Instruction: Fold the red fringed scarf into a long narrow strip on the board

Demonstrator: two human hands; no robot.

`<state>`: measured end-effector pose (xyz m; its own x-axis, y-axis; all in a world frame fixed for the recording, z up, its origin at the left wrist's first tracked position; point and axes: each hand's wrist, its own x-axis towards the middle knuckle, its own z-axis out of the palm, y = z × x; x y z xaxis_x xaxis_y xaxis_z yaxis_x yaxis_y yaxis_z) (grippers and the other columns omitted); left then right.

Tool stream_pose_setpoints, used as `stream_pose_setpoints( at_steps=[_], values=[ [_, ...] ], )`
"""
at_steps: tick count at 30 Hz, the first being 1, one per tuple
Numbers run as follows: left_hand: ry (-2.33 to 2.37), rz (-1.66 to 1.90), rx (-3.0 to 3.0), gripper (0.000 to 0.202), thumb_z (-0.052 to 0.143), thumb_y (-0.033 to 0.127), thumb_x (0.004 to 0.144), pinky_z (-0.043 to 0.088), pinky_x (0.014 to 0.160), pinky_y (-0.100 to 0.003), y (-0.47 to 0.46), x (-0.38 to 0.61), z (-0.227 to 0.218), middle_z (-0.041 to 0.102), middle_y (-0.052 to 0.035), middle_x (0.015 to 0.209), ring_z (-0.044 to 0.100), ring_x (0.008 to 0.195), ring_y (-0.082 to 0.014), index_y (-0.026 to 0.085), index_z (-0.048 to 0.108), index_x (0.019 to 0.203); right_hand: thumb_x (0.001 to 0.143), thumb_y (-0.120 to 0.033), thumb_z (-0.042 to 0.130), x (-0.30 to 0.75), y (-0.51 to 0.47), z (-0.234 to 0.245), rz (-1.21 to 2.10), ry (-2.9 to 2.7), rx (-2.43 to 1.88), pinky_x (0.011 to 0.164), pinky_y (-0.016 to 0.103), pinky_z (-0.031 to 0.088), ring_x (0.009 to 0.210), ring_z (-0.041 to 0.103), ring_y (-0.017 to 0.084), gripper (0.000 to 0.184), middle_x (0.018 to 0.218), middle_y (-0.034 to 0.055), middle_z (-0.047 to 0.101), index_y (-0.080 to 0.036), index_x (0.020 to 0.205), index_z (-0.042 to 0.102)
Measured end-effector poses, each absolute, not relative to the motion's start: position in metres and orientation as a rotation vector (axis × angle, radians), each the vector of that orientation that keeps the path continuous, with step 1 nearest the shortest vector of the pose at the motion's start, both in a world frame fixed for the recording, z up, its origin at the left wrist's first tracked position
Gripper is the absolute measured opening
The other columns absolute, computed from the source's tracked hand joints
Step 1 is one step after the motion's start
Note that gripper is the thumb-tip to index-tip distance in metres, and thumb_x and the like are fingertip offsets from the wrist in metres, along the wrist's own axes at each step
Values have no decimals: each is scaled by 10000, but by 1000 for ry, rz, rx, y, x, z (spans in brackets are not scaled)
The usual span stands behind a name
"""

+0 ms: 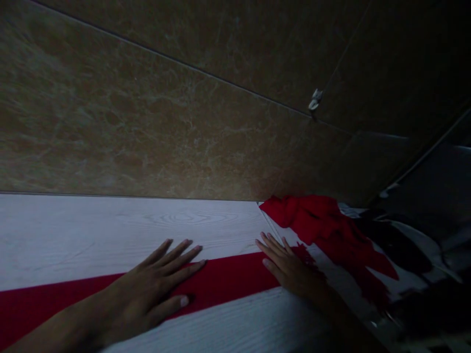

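Observation:
A long strip of red fabric lies flat across the pale wood-grain surface. My left hand rests on the strip with its fingers apart, fingertips reaching past the strip's far edge. Farther right, my right hand lies flat over the strip near its right end, fingers stretched out. Neither hand grips anything. Beyond my right hand a crumpled heap of red cloth sits against the wall, trailing toward the lower right.
A brown marbled tile wall rises along the back of the surface. On it is a small white fitting. Dark items, one a black object, lie at the right in dim light, too dark to make out.

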<state>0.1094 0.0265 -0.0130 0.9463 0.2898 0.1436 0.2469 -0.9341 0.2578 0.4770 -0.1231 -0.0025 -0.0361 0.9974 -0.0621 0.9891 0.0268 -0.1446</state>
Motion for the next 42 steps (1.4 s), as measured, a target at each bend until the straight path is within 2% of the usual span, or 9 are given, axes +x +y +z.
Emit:
stream_pose_setpoints(
  at_steps=[4,11,17,29,36,38,39,40,42],
  values=[
    [426,219,2872,654,466,578,1003,182,1281,-538,25,110,-7,193,54,1653,220,1541,-303,479,164,1574,1090,-452,221,467,-116,1,118,-2127,-2107,1262,579,103,1572,91,216,575,1693,62,175,-239,1623,250],
    [444,43,2784,678,377,641,1012,68,1260,-643,19,113,7,131,-31,1684,85,1564,-339,385,177,1607,1085,-503,266,457,-110,-24,103,-2199,-2051,1252,611,129,1558,174,237,553,1669,60,261,-289,1589,340],
    [436,32,2724,763,426,690,974,27,1247,-673,18,113,11,148,-99,1685,61,1565,-375,294,278,1609,1062,-561,280,465,-104,-33,115,-2190,-2039,1242,631,170,1552,191,262,580,1657,49,298,-314,1581,359],
    [423,76,2729,776,434,702,963,16,1240,-670,18,110,6,179,-116,1690,63,1568,-373,290,292,1604,1030,-630,290,459,-103,-25,148,-2168,-2039,1247,597,193,1546,208,258,631,1650,43,322,-320,1572,384],
    [389,15,2712,832,412,741,945,3,1233,-682,20,110,10,148,-131,1696,45,1567,-387,273,259,1616,1035,-639,253,457,-104,-24,158,-2176,-2055,1252,596,140,1552,181,252,651,1663,54,284,-301,1579,372],
    [400,-1,2666,860,467,730,929,55,1248,-655,24,108,19,184,-126,1694,109,1566,-383,268,248,1620,1038,-637,251,458,-104,-26,138,-2175,-2049,1253,593,140,1551,179,249,642,1662,50,287,-311,1577,375],
    [446,-6,2633,858,501,706,923,135,1256,-613,26,106,25,247,-128,1682,199,1554,-373,258,265,1616,1040,-633,255,458,-104,-27,128,-2172,-2042,1253,592,144,1550,183,249,638,1660,52,291,-311,1576,376],
    [521,-14,2601,830,537,667,919,245,1241,-553,30,104,31,345,-131,1649,323,1514,-354,248,312,1600,1041,-629,265,458,-104,-27,121,-2167,-2034,1251,594,152,1549,191,251,633,1657,57,299,-310,1575,378],
    [715,-41,2556,694,596,562,904,451,1102,-429,38,98,44,574,-135,1488,574,1319,-309,224,483,1500,1040,-622,292,458,-104,-28,108,-2159,-2012,1243,606,174,1543,215,262,620,1647,62,320,-314,1569,392]
  ],
)
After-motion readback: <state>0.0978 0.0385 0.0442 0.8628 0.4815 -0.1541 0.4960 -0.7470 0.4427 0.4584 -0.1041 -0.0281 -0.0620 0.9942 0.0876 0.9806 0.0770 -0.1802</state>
